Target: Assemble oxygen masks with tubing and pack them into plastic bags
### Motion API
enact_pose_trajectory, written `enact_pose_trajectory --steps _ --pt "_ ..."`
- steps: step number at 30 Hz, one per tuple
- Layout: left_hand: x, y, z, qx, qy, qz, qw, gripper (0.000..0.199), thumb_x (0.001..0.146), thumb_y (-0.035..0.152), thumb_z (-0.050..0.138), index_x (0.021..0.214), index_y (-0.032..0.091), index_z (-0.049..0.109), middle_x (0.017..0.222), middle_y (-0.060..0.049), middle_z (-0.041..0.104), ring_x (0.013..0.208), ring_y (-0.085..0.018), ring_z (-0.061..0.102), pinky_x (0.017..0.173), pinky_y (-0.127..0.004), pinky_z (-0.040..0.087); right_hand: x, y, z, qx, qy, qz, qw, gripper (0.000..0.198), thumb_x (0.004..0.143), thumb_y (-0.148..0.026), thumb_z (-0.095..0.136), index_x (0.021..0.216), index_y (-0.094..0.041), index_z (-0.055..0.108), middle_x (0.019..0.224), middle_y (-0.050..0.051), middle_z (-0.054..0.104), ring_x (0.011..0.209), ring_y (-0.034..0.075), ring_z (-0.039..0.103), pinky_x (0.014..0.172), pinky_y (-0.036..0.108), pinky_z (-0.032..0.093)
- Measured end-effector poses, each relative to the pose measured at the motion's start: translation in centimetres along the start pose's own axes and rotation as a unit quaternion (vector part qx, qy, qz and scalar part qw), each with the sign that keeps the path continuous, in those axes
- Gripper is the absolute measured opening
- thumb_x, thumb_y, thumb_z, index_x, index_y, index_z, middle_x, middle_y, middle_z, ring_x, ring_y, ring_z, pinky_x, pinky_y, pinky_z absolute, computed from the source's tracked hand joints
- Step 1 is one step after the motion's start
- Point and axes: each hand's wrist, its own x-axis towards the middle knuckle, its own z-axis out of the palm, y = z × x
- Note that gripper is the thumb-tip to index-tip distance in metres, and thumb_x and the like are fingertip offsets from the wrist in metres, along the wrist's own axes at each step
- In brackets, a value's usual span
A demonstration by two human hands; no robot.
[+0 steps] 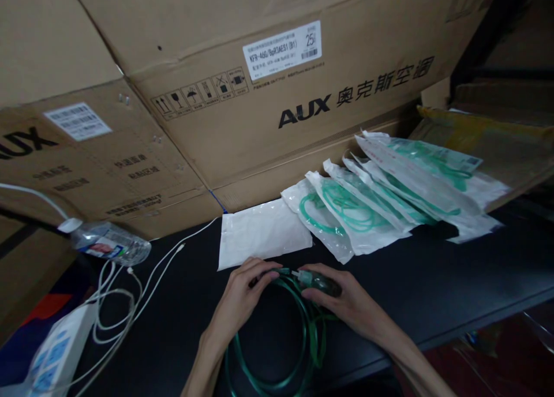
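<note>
Glossy green tubing (303, 328) lies at 6 o'clock in my view, looped in smooth round coils on the matte black table (173, 328), with a flat, ribbon-like green strap (319, 351) beside its right edge. Between 6 and 7, my left hand (247, 281) is narrowed to a pinch on an end of the tubing. At 5 o'clock, my right hand (346, 293) is curled around a rounded cup (318, 281) of see-through greenish plastic; its slim clear nozzle faces the pinched end, and I can't tell whether they touch. Out at 8 o'clock sits a hard white power strip (73, 342), with thin cords (130, 310) looping next to it and a clear, ribbed water bottle (123, 247) lying just beyond. Past my fingers is a flat white packet (262, 232), faintly creased. Toward 3 o'clock, crinkled clear-and-white bags (359, 212) of green tubing overlap in a leaning row. Stiff brown cartons (208, 149) wall off 12 o'clock, printed AUX.
</note>
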Motion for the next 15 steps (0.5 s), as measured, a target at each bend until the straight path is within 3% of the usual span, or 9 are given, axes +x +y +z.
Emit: enact_pose_trajectory --steps 8,12,15 --pt "-0.4 0.0 0.0 -0.038 -0.014 0.023 0.999 0.019 0.102 0.031 0.062 0.112 0.028 0.077 0.105 -0.004 0.075 0.099 -0.02 0.068 0.089 -0.031 0.053 -0.5 -0.2 0.5 -0.021 -0.008 -0.005 1.0 0.033 0.091 -0.041 0.075 0.12 -0.026 0.075 0.115 0.003 0.078 0.111 0.024 0.07 0.092 0.029 0.053" --pt "-0.7 -0.2 -0.3 -0.027 -0.008 0.053 0.998 0.015 0.1 0.03 0.065 0.108 0.027 0.077 0.099 -0.004 0.073 0.095 -0.02 0.067 0.086 -0.032 0.054 -0.9 -1.2 0.9 -0.072 -0.029 -0.011 0.997 0.024 0.095 -0.042 0.069 0.112 -0.027 0.074 0.109 0.002 0.076 0.096 0.021 0.07 0.08 0.026 0.053" --pt "-1.0 -0.2 -0.3 -0.015 -0.014 0.077 0.997 0.014 0.1 0.024 0.065 0.109 0.026 0.075 0.1 -0.003 0.073 0.095 -0.018 0.067 0.086 -0.03 0.054 -0.9 -2.3 0.9 -0.124 -0.054 -0.012 0.991 0.014 0.101 -0.034 0.06 0.107 -0.025 0.069 0.096 -0.002 0.07 0.081 0.014 0.064 0.073 0.023 0.047"
